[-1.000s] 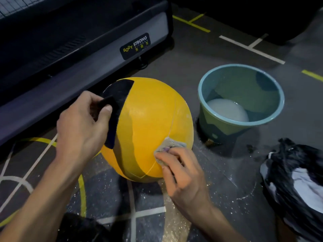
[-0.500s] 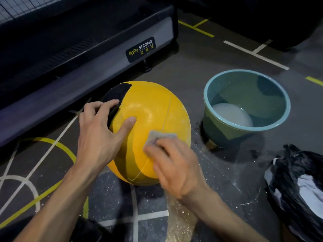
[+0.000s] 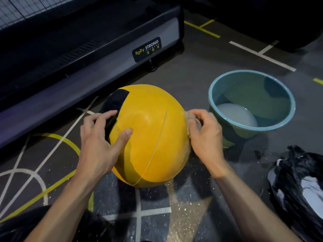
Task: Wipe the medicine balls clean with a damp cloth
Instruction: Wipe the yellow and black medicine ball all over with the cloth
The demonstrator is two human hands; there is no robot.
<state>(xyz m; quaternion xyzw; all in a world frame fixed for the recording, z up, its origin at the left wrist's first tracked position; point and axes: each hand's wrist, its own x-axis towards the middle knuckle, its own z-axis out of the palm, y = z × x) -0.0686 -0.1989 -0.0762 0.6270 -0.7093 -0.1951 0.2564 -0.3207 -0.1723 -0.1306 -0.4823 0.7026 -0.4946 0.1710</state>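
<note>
A big yellow medicine ball (image 3: 150, 130) with a black panel sits on the dark gym floor in front of me. My left hand (image 3: 99, 142) lies spread on its left side, fingers over the black panel and thumb on the yellow. At the ball's right edge my right hand (image 3: 204, 135) grips a small pale cloth (image 3: 190, 117) and presses it against the surface. Most of the cloth is hidden under the fingers.
A teal bucket (image 3: 286, 117) with water stands right of the ball. A black bag (image 3: 298, 186) with pale fabric lies at the lower right. A dark equipment base (image 3: 73, 67) labelled Body Strong runs along the back left. The floor beneath the ball is wet and speckled.
My right hand with the cloth has swept from the ball's front lower face up and round to its right edge. My left hand has gone from gripping the black panel to lying spread.
</note>
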